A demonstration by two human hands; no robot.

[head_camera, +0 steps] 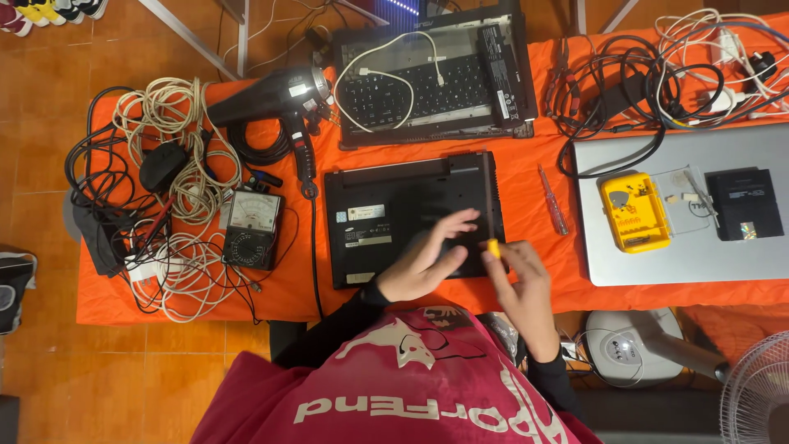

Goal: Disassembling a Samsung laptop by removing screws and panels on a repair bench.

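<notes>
Orange-covered table [526, 177] is packed pretty much edge to edge, not much free room. The black laptop [411, 218] lies bottom-up near the front edge, about mid table, w/ bare orange strips just left and right of it. Left hand [427, 255] is flat on its base, fingers spread, not gripping anything. Right hand [518, 284] is at the laptop's front right corner, pinched around a small yellow-handled screwdriver [493, 247], tip down on the base afaict, tho the tip itself is hidden. Behind it, at the back edge, sits a second opened laptop [436, 78] w/ a white cable across its keys. Left end of the table: black heat gun [279, 103], analog multimeter [251, 228] and a tangle of cables [168, 164]. Right end: silver laptop [682, 210] carrying a yellow bit case [633, 212] and a black box [745, 204]. A red-handled screwdriver [553, 200] lies on the strip betw the black and silver ones.
</notes>
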